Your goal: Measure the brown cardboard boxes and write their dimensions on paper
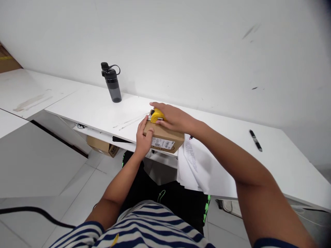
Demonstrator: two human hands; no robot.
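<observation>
My right hand (176, 117) is wrapped round a yellow tape measure (157, 115) on top of a small brown cardboard box (178, 137). A white printed label (163, 143) is on the side of the box towards me. My left hand (143, 138) grips the box's left end, thumb bent over the near edge. Its fingertips reach up beside the silvery mouth of the tape measure. How much tape is pulled out, I cannot tell. The box sits at the front edge of the white table (219, 137), and my right hand hides part of its top.
Written-on papers (192, 168) hang partly over the table's front edge, right of the box. A dark pen (255, 140) lies further right. Near the wall stands a dark bottle (112, 84). Below the tabletop is another cardboard box (99, 144); a black cable (36, 210) crosses the lower left.
</observation>
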